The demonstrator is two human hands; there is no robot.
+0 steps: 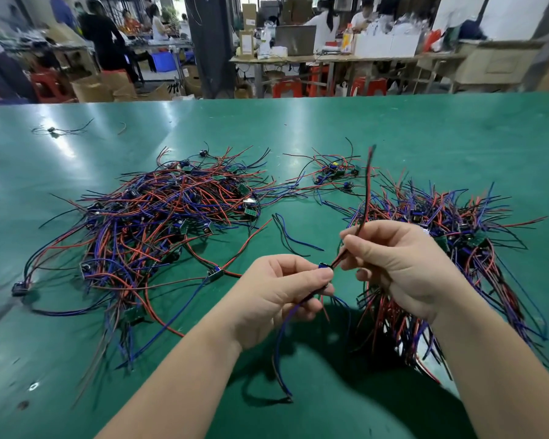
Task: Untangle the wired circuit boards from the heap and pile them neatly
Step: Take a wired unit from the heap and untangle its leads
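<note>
Head view looks down on a green table; the left hand pinches a small wired circuit board above the near table edge, blue and black leads hanging below it; the right hand grips that board's red and black wires, which rise upward; a tangled heap lies to the left; a straighter pile lies right, partly under the right hand.

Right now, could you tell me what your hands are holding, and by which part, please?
One wired circuit board: the left hand pinches the board end, the right hand pinches its red-and-black wires near it.
</note>
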